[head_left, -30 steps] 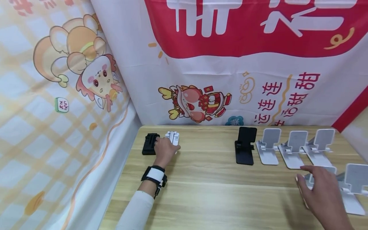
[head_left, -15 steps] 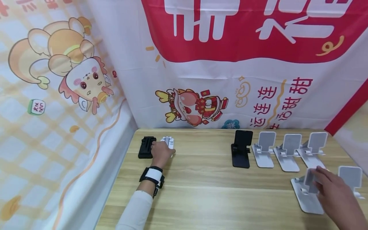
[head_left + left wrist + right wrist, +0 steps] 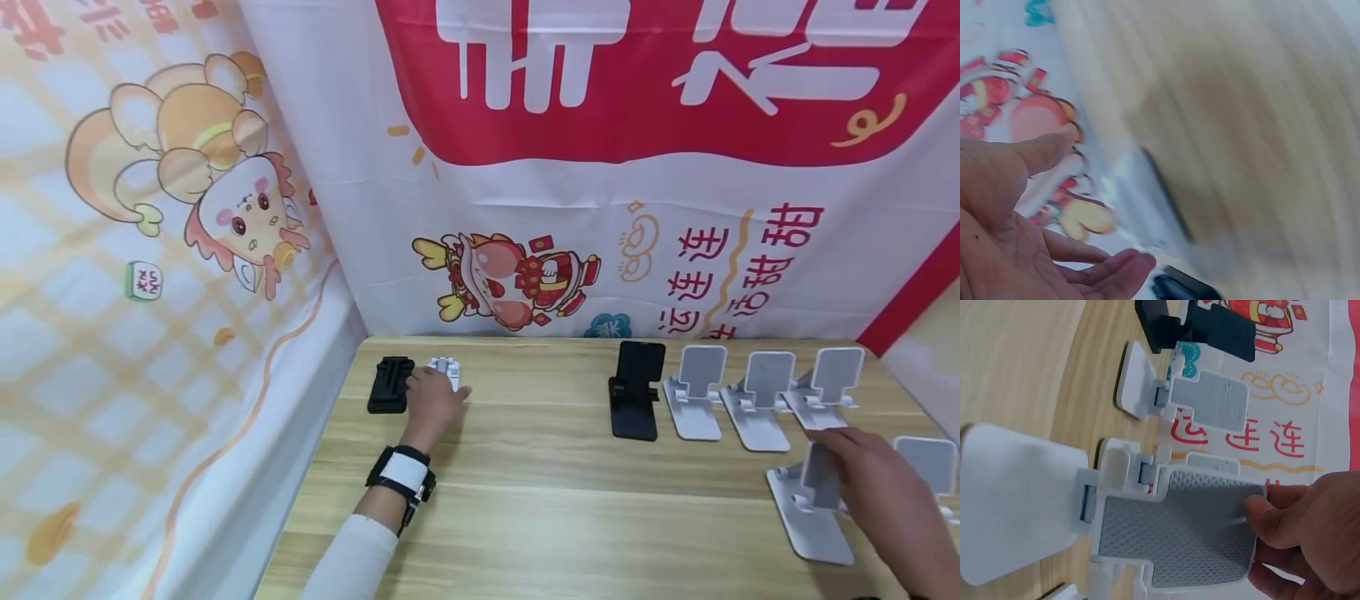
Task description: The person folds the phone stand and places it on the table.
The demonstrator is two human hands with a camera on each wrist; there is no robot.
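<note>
My right hand [image 3: 881,483] pinches the top edge of the raised grey-padded plate of a white phone stand [image 3: 1179,531]. In the right wrist view the thumb [image 3: 1269,522] lies on the padded face and the other fingers are behind the plate. The stand's flat base [image 3: 813,525] is at the table's front right. At the back left, my left hand [image 3: 433,404] reaches over a folded white phone stand [image 3: 448,367], partly covering it. The left wrist view, blurred, shows its fingers loosely bent close to that stand. A folded black phone stand [image 3: 389,387] lies just left of it.
At the back right stand an unfolded black phone stand [image 3: 635,392] and several unfolded white ones, the nearest [image 3: 697,387] close beside it. Another white stand [image 3: 928,467] is right of my right hand. Printed cloth [image 3: 495,183] hangs behind the wooden table [image 3: 540,500].
My right hand, earlier spread in front of the white stand, has moved onto its plate and pinches the top edge. The left hand stays over the folded white stand. The head view shifts slightly.
</note>
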